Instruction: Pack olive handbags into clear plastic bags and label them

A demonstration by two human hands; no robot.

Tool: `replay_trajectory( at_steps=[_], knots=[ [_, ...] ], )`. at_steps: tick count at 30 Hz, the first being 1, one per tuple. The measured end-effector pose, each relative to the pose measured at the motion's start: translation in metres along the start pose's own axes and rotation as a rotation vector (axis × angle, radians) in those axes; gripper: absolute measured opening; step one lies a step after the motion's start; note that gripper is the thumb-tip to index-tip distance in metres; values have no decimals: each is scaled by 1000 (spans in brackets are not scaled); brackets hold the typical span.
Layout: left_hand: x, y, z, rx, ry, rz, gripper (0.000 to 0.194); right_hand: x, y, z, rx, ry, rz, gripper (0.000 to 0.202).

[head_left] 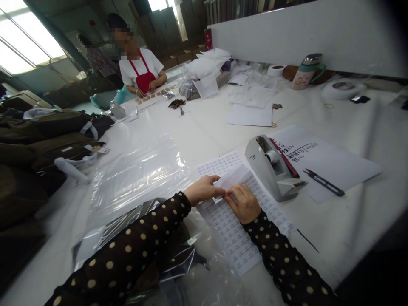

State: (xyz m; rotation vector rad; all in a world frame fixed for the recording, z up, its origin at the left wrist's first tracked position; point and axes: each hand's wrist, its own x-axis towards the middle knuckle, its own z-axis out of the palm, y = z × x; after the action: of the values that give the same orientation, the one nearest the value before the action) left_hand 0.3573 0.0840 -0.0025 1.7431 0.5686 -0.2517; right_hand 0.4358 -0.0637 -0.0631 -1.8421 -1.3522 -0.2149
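Observation:
Both my hands meet over a printed sheet covered in rows of small labels. My left hand pinches the lower left edge of a small translucent white piece. Close against it, my right hand has its thumb and forefinger pressed together at the same piece's lower edge. The fingertips nearly touch, and the exact spot they grip is small. Clear plastic bags lie left of the sheet, and a dark item in clear plastic is under my left forearm.
A grey tape dispenser stands right of the sheet, with black thread snips on a handwritten paper beyond. A flask and tape rolls are at the back. Dark bags pile at left; a person in a red apron works across the table.

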Motion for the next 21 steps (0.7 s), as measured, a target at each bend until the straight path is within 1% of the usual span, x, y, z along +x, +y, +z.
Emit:
replay_trajectory(
  at_steps=[5,8,11,13,17,21],
  knots=[
    [-2,2,1,76,-9,-2,43,0,1,0,6,-47,15,15],
    [-5,4,2,99,-8,6,42,-2,1,1,3,5,26,12],
    [-6,5,2,110,17,66,40,-5,0,1,-31,68,37,10],
    [-6,7,2,123,29,94,38,-5,-2,1,-74,77,23,12],
    [-2,9,-1,180,15,79,38,-5,-3,3,-164,99,5,20],
    [0,10,-1,191,-19,60,40,-6,-2,4,-129,97,12,17]
  ],
)
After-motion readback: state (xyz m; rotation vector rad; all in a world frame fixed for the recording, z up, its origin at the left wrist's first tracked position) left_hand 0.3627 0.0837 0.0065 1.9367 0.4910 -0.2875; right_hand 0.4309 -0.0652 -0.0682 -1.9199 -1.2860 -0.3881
